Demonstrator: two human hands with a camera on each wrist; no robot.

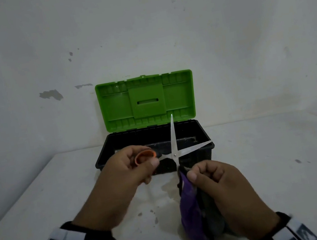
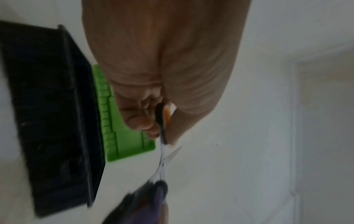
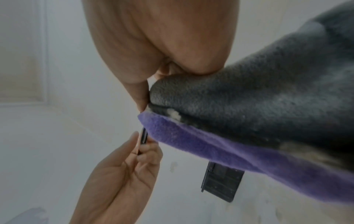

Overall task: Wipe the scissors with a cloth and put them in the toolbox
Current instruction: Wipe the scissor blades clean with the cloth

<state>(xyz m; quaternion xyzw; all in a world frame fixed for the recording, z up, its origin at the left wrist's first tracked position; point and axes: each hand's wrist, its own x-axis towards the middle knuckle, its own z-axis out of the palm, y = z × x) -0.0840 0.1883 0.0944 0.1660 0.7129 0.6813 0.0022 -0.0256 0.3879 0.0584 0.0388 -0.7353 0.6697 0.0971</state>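
Observation:
The scissors [image 1: 174,150] are spread wide open in the air in front of the toolbox [image 1: 105,156], one blade pointing up, the other to the right. My left hand [image 1: 128,169] grips their orange and black handle loop [image 1: 145,156] [image 2: 163,121]. My right hand [image 1: 211,176] holds the purple and grey cloth [image 1: 190,204] [image 3: 249,121] bunched round the other handle, which is hidden by the cloth. The cloth hangs down toward the table. The toolbox stands open, black tub with its green lid [image 1: 146,101] upright against the wall.
The white table [image 1: 41,202] runs to a wall just behind the toolbox. Stains mark the table between my hands. Its left edge slants off at the lower left. Both wrists wear black bands with markers.

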